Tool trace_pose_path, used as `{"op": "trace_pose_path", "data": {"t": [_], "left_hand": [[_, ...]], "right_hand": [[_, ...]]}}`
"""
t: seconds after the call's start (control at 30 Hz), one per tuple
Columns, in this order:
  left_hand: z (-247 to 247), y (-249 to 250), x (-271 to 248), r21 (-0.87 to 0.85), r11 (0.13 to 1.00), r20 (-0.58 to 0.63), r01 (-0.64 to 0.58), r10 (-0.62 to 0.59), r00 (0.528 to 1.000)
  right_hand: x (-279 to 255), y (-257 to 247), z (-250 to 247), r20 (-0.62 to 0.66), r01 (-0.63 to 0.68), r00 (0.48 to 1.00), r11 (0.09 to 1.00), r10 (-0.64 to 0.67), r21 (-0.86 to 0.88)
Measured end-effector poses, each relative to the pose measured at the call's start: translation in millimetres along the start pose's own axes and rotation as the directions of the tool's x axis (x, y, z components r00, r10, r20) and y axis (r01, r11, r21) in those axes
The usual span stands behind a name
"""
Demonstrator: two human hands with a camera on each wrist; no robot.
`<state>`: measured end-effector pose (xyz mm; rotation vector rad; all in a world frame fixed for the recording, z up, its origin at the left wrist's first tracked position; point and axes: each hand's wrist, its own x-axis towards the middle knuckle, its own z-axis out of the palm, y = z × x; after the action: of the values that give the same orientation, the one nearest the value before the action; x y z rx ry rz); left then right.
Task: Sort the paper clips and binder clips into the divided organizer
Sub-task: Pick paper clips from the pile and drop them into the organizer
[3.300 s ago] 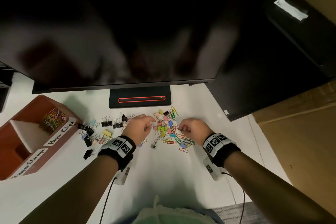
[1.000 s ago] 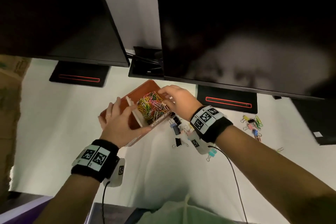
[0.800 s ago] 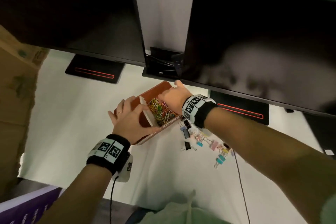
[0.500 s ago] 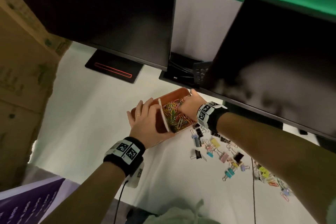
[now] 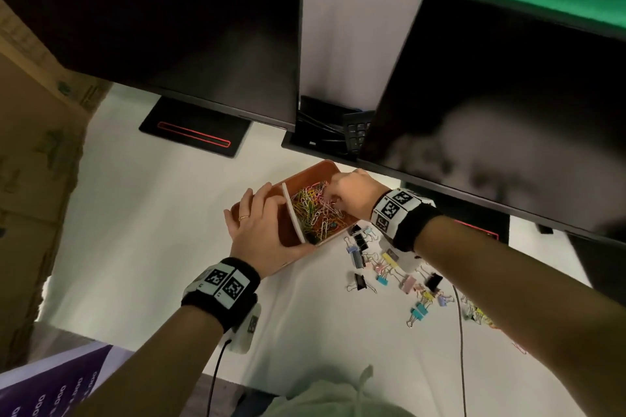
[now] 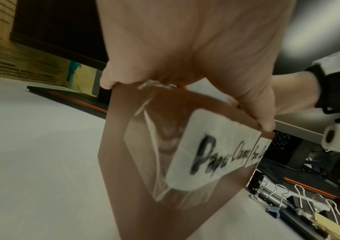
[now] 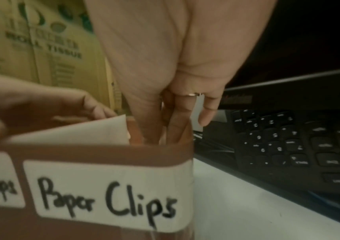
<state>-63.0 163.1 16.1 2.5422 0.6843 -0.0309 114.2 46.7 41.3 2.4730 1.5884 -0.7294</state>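
Observation:
The brown divided organizer (image 5: pixel 315 166) stands on the white table under the monitors. My left hand (image 5: pixel 271 223) grips its near wall, fingers over the rim and thumb by the white divider (image 5: pixel 293 217). The left wrist view shows that grip above the "Paper Clamps" label (image 6: pixel 216 159). My right hand (image 5: pixel 333 196) reaches down into the far compartment, labelled "Paper Clips" (image 7: pixel 107 203), onto the heap of coloured paper clips (image 5: pixel 315 217). Its fingers (image 7: pixel 175 116) point straight down and their tips are hidden behind the wall. Binder clips (image 5: pixel 389 264) lie scattered to the organizer's right.
Two dark monitors hang over the table, each on a black base (image 5: pixel 193 135). A black keyboard (image 7: pixel 278 138) lies just behind the organizer. Cardboard boxes (image 5: pixel 34 179) stand at the left. A wrist cable (image 5: pixel 460 332) crosses the table beside more coloured clips (image 5: pixel 481 315).
Both hands left the clip pile and came to the organizer. Over the last second my right hand sank into the paper clip compartment while my left kept its grip; the view swung left.

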Motion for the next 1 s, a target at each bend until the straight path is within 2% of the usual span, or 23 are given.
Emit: {"op": "trace_pose_path", "data": {"t": [0.13, 0.3, 0.37, 0.47, 0.6, 0.7, 0.8, 0.93, 1.0], "left_hand": [[-0.8, 0.2, -0.2, 0.012, 1.000, 0.001, -0.003, 0.003, 1.000], [-2.3, 0.8, -0.5, 0.029, 1.000, 0.032, 0.004, -0.005, 0.999], [-4.6, 2.0, -1.2, 0.038, 0.999, 0.056, 0.005, -0.007, 0.998], [-12.3, 11.4, -2.0, 0.064, 0.998, 0.061, -0.017, 0.013, 0.998], [-18.8, 53.1, -1.1, 0.037, 0.988, 0.036, -0.152, 0.150, 0.988], [-4.7, 98.5, 0.4, -0.019, 0.957, 0.052, -0.288, 0.289, 0.956], [24.1, 148.1, -4.2, -0.175, 0.895, 0.126, -0.411, 0.435, 0.892], [82.0, 209.6, -17.3, -0.324, 0.841, 0.267, -0.433, 0.520, 0.811], [112.9, 235.9, -19.6, -0.311, 0.844, 0.338, -0.437, 0.529, 0.779]], "right_hand": [[-32.7, 7.0, -3.8, -0.200, 0.018, 0.980, 0.986, 0.016, 0.164], [-74.7, 21.5, 10.4, -0.326, -0.049, 0.932, 0.945, 0.159, 0.322], [-93.1, 28.6, 27.4, -0.304, -0.110, 0.925, 0.925, 0.229, 0.363], [-114.6, 35.3, 60.9, -0.189, -0.230, 0.922, 0.872, 0.337, 0.432], [-138.6, 41.4, 95.0, -0.104, -0.299, 0.905, 0.791, 0.412, 0.534], [-167.1, 57.0, 111.7, -0.154, -0.304, 0.879, 0.778, 0.452, 0.550], [-207.5, 86.2, 131.8, -0.197, -0.350, 0.825, 0.752, 0.531, 0.559], [-265.7, 136.1, 160.8, -0.210, -0.468, 0.694, 0.653, 0.689, 0.595], [-284.3, 159.8, 172.4, -0.142, -0.541, 0.679, 0.622, 0.720, 0.566]]}}
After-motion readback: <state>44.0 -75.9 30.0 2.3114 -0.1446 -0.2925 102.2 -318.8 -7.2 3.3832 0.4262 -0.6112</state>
